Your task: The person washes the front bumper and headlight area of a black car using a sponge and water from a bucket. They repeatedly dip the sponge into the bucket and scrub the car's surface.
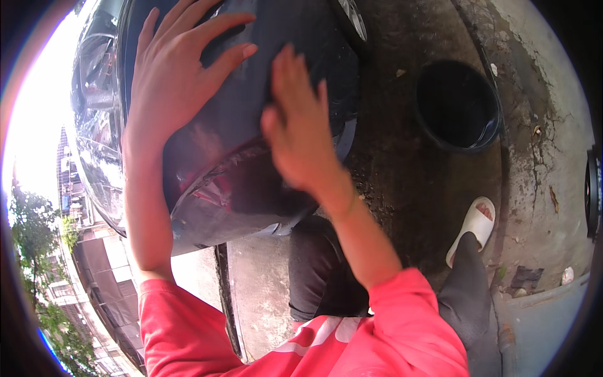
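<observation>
A dark car body panel (235,108) fills the upper middle of the view, glossy and seemingly wet. My left hand (176,75) lies over its left part with fingers and thumb spread, holding nothing. To the right, my right hand (301,122) is over the same panel, blurred, with its fingers extended; whether its palm touches the surface or covers something cannot be told. Below both hands curves a seam above the glossy bumper (245,188). The car's window glass (96,94) is at the left, and part of a wheel (353,19) shows at the top.
A round dark bucket (457,106) stands on the wet ground right of the car. My foot in a white slide sandal (476,226) is below it. A cracked concrete strip (541,155) runs along the right. A pale blue-grey surface (541,320) is at the lower right.
</observation>
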Demonstrator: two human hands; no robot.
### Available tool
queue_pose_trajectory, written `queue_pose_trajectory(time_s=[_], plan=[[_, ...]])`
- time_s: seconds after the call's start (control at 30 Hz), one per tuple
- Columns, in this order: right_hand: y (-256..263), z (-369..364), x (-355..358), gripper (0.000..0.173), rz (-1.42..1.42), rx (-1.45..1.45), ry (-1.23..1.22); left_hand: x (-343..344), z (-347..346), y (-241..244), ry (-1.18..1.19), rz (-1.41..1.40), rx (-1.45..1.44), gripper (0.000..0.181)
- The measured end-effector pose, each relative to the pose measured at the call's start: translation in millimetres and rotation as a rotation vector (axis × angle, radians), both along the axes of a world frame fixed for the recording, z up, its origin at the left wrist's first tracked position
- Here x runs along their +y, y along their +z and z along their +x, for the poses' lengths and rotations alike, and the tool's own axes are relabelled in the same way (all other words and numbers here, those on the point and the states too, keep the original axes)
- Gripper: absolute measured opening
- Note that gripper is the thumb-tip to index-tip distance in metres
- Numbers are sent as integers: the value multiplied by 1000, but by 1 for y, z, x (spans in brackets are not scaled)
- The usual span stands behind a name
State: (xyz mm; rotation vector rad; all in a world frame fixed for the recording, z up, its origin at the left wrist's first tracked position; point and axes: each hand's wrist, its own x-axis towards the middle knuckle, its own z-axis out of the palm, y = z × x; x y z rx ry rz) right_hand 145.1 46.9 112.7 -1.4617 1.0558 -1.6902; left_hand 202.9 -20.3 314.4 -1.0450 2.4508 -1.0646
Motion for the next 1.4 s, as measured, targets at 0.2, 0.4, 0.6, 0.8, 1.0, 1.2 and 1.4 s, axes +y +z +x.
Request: queue_pose_trajectory(time_s=[0.2,0.4,0.6,0.8,1.0,1.2,1.4], plan=[[-63,-8,-9,64,391,-115,75,2,-4,3,-26,-37,-51,41],[-29,6,18,63,250,-20,44,-1,3,-18,10,-70,-157,44],[-99,-15,-25,64,567,-103,116,10,-16,-47,18,436,-287,46],[-39,-3,-11,68,267,-60,64,-18,-17,-18,9,101,-253,46],[-45,-17,-65,68,326,-212,110,-22,-22,-14,74,129,-220,49],[-41,-17,-78,67,336,-136,88,-26,-19,-6,110,223,-159,54],[-22,-6,-27,64,167,-147,102,-21,-26,-3,190,290,-132,54]])
